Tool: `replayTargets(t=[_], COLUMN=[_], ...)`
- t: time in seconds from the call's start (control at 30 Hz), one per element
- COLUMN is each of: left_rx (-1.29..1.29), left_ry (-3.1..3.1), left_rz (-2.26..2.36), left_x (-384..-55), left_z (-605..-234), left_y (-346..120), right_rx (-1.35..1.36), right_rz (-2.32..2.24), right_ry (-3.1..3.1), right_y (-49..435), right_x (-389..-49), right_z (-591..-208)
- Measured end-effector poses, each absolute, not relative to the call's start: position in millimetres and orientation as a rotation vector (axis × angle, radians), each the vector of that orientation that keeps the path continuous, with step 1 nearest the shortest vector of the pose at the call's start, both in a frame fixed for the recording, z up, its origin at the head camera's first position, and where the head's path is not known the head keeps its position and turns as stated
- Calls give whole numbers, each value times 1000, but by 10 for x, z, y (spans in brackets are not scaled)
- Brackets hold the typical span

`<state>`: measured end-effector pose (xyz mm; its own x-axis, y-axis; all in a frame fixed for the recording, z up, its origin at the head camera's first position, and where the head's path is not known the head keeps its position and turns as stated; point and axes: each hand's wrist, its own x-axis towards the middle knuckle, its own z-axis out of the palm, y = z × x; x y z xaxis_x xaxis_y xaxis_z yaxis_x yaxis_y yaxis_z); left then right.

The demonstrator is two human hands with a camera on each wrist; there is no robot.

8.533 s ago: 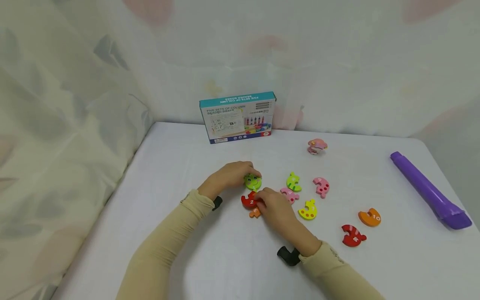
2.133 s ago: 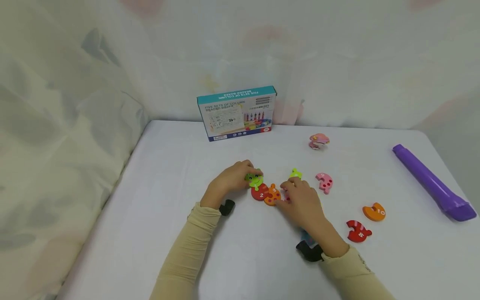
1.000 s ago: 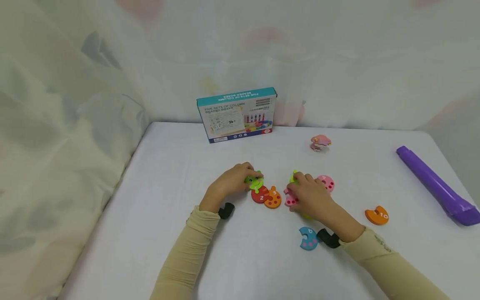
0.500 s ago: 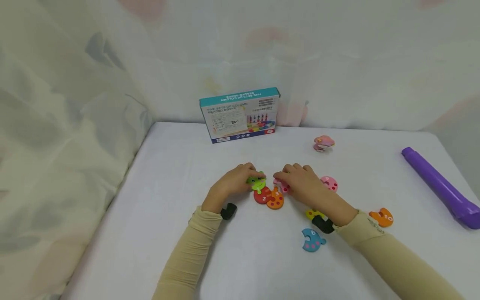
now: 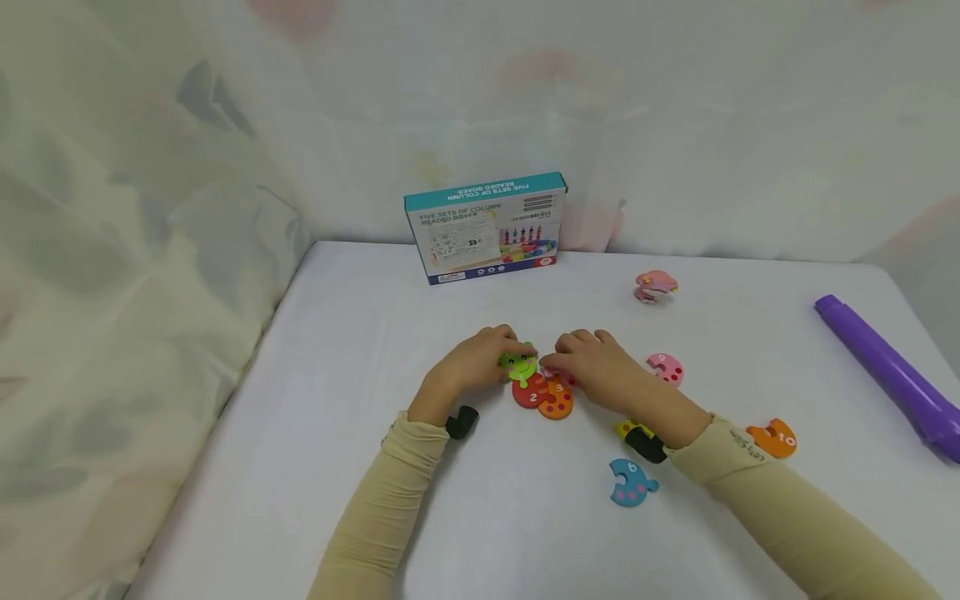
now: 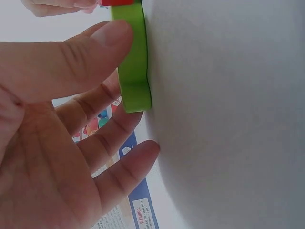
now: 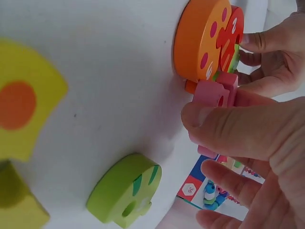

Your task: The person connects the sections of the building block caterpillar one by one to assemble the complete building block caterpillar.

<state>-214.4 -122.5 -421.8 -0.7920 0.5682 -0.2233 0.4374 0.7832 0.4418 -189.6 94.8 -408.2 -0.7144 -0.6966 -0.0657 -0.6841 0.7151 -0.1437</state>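
Note:
My left hand [image 5: 476, 362] pinches the edge of a green smiling-face puzzle piece [image 5: 522, 371] between thumb and fingers. Linked on from it are a red piece numbered 2 [image 5: 528, 396] and an orange dotted piece numbered 3 [image 5: 557, 406]. Beside the orange piece, my right hand [image 5: 600, 367] pinches a pink puzzle piece [image 7: 209, 93] with its thumb in front. In the right wrist view the pink piece is tilted up off the table, its end right at the orange piece's knob. A green striped piece [image 7: 128, 191] lies under the right hand, hidden in the head view.
Yellow [image 5: 625, 428], blue [image 5: 632, 485], pink number 9 [image 5: 666, 369] and orange number 10 pieces [image 5: 776, 438] lie on the right. Further back stand a cardboard box [image 5: 487, 229] and a small pink figure [image 5: 656, 286]. A purple tube [image 5: 892, 375] lies at the far right.
The red and orange pieces came to be joined under the green face. My right hand then took hold of the pink piece and brought it leftward to the orange one. The left hand stays put.

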Motion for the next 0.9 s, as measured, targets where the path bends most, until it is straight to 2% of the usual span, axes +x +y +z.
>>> replayTargets(t=[0.63,0.9], left_rx=[751,740], left_ry=[2628,2630], left_rz=[521,515], left_x=[-2138,-2137], left_z=[-4206,-4198], left_y=[-1202,-1206], right_rx=[-1162,-1076], right_rz=[-10,-167], right_ry=[2730,2771], right_y=[970,1071], right_x=[-1923,-1913], right_z=[-4108,-4080])
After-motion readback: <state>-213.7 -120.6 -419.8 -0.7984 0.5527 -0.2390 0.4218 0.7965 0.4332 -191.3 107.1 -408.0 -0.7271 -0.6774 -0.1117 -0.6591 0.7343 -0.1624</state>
